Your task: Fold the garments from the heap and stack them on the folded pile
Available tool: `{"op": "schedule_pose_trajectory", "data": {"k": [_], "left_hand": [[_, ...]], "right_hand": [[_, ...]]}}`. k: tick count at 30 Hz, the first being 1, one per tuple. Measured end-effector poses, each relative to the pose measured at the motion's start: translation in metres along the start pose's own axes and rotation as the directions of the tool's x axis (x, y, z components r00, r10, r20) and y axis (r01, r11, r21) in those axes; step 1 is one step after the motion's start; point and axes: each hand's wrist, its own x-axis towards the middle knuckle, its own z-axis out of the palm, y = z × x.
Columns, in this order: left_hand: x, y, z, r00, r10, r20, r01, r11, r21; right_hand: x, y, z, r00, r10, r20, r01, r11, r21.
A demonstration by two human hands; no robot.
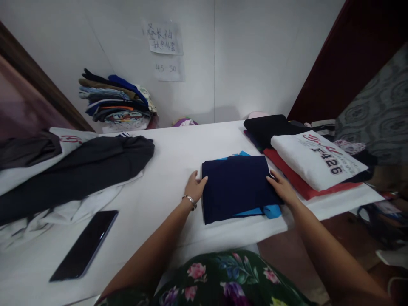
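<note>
A folded navy garment (236,185) lies flat in front of me near the table's front edge. Bright blue cloth (272,211) sticks out from beneath it at the front and back. My left hand (195,187) holds its left side, thumb on the edge, a silver bracelet at the wrist. On the opposite side my right hand (282,187) grips the right edge, thumb over the cloth. The undersides of both hands are hidden. Close by on the right, a folded white printed top (318,159) rests on a red garment (287,176).
Dark unfolded clothes (95,165) spread over the left of the white table (172,157). A phone (86,246) lies at the front left. One tall clothes stack (116,102) stands at the back left; black folded clothing (266,127) is behind the white top. Handwritten papers (165,40) hang on the wall.
</note>
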Motion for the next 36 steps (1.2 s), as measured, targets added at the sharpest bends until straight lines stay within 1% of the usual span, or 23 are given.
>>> {"op": "schedule_pose_trajectory", "data": {"k": [1, 2, 3, 5, 7, 8, 10, 12, 14, 15, 18, 20, 21, 23, 25, 26, 27, 28, 29, 30, 32, 34, 36], "left_hand": [[0.000, -0.003, -0.002, 0.990, -0.131, 0.048, 0.134, 0.988, -0.076], [0.000, -0.004, -0.003, 0.971, -0.215, 0.106, 0.228, 0.964, -0.134], [0.000, -0.003, -0.002, 0.954, -0.252, 0.161, 0.279, 0.944, -0.175], [0.000, 0.003, 0.003, 0.941, -0.228, 0.250, 0.286, 0.930, -0.230], [0.004, 0.011, 0.005, 0.940, -0.181, 0.288, 0.267, 0.918, -0.295], [0.008, 0.016, 0.003, 0.946, -0.167, 0.279, 0.257, 0.910, -0.327], [0.018, 0.022, -0.008, 0.968, -0.152, 0.201, 0.217, 0.906, -0.363], [0.032, 0.023, -0.028, 0.987, -0.126, 0.103, 0.155, 0.922, -0.355], [0.045, 0.019, -0.051, 0.992, -0.109, 0.068, 0.125, 0.937, -0.326], [0.051, 0.014, -0.061, 0.991, -0.120, 0.064, 0.134, 0.946, -0.296], [0.058, -0.006, -0.078, 0.977, -0.214, 0.000, 0.213, 0.972, -0.100], [0.057, -0.021, -0.081, 0.968, -0.246, -0.056, 0.247, 0.969, 0.012], [0.054, -0.027, -0.082, 0.969, -0.239, -0.065, 0.242, 0.969, 0.050], [0.043, -0.035, -0.081, 0.983, -0.167, -0.077, 0.176, 0.977, 0.121], [0.026, -0.038, -0.082, 0.993, 0.006, -0.116, 0.021, 0.973, 0.229], [0.015, -0.039, -0.082, 0.984, 0.124, -0.126, -0.085, 0.956, 0.281], [0.004, -0.039, -0.083, 0.961, 0.250, -0.119, -0.199, 0.923, 0.330], [-0.008, -0.039, -0.082, 0.926, 0.369, -0.082, -0.315, 0.874, 0.369], [-0.019, -0.039, -0.082, 0.887, 0.462, -0.024, -0.415, 0.817, 0.400], [-0.029, -0.040, -0.081, 0.851, 0.523, 0.039, -0.488, 0.761, 0.427], [-0.044, -0.040, -0.078, 0.798, 0.587, 0.136, -0.574, 0.670, 0.471], [-0.051, -0.040, -0.076, 0.765, 0.613, 0.196, -0.616, 0.610, 0.498], [-0.053, -0.038, -0.074, 0.737, 0.630, 0.246, -0.652, 0.566, 0.505]], "right_hand": [[-0.006, 0.000, -0.002, 0.999, 0.036, -0.010, -0.035, 0.999, 0.037], [-0.011, -0.001, -0.003, 0.998, 0.058, 0.002, -0.058, 0.995, 0.086], [-0.015, -0.004, -0.001, 0.997, 0.068, 0.037, -0.072, 0.987, 0.145], [-0.020, -0.015, 0.006, 0.987, 0.070, 0.145, -0.110, 0.950, 0.293], [-0.020, -0.029, 0.016, 0.975, 0.065, 0.212, -0.151, 0.896, 0.419], [-0.018, -0.037, 0.022, 0.976, 0.064, 0.209, -0.155, 0.876, 0.457], [-0.013, -0.050, 0.034, 0.984, 0.040, 0.175, -0.124, 0.855, 0.504], [-0.006, -0.060, 0.050, 0.988, -0.022, 0.156, -0.065, 0.845, 0.531], [0.002, -0.066, 0.069, 0.984, -0.092, 0.152, -0.004, 0.845, 0.534], [0.006, -0.068, 0.080, 0.981, -0.122, 0.154, 0.025, 0.855, 0.518], [0.015, -0.068, 0.111, 0.964, -0.206, 0.170, 0.133, 0.922, 0.363], [0.018, -0.064, 0.124, 0.951, -0.255, 0.173, 0.214, 0.951, 0.225], [0.018, -0.062, 0.126, 0.948, -0.268, 0.174, 0.237, 0.955, 0.177], [0.016, -0.056, 0.123, 0.958, -0.239, 0.161, 0.218, 0.966, 0.137], [0.010, -0.051, 0.112, 0.981, -0.145, 0.133, 0.125, 0.981, 0.148], [0.005, -0.048, 0.105, 0.989, -0.096, 0.111, 0.077, 0.984, 0.161], [0.000, -0.046, 0.098, 0.994, -0.056, 0.091, 0.039, 0.983, 0.178], [-0.006, -0.044, 0.092, 0.996, -0.029, 0.078, 0.013, 0.980, 0.199], [-0.012, -0.042, 0.086, 0.997, -0.013, 0.079, -0.005, 0.975, 0.222], [-0.017, -0.042, 0.082, 0.996, 0.000, 0.090, -0.022, 0.969, 0.247], [-0.026, -0.044, 0.077, 0.991, 0.028, 0.133, -0.069, 0.945, 0.319], [-0.031, -0.051, 0.073, 0.986, 0.043, 0.162, -0.109, 0.900, 0.422], [-0.033, -0.060, 0.071, 0.987, 0.041, 0.157, -0.118, 0.847, 0.518]]}}
